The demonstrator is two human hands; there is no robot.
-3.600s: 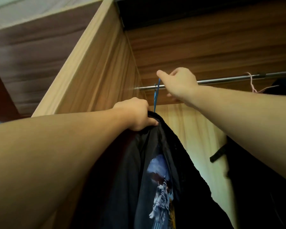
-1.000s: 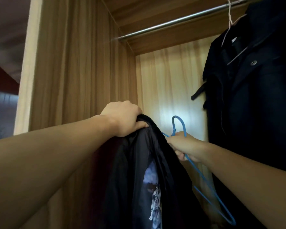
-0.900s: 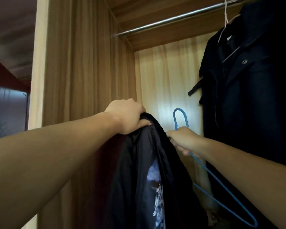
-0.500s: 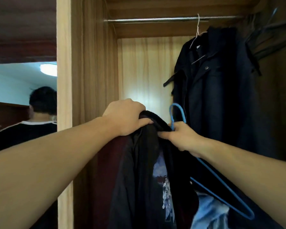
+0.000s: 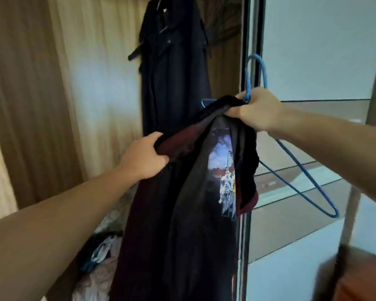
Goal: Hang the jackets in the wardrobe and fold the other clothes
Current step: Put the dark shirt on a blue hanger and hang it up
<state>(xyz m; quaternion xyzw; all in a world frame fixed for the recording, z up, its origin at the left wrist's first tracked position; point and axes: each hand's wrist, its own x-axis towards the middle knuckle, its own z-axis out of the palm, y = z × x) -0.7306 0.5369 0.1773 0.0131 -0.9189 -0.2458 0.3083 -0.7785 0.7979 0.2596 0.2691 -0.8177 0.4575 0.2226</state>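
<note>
The left hand point(image 5: 143, 158) has moved down from the collar and now grips the dark red edge of the black jacket point(image 5: 182, 224); the right hand point(image 5: 258, 110) clamps collar and blue hanger point(image 5: 295, 170) together. Behind, crumpled clothes point(image 5: 100, 263) lie on the wardrobe floor, and a dark coat point(image 5: 174, 68) hangs. No readable writing on the print.

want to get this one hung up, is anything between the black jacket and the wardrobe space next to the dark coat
Nothing visible blocks it. The black jacket, held by both hands, hangs in front of the open space left of the dark coat. The rail is out of view.
</note>
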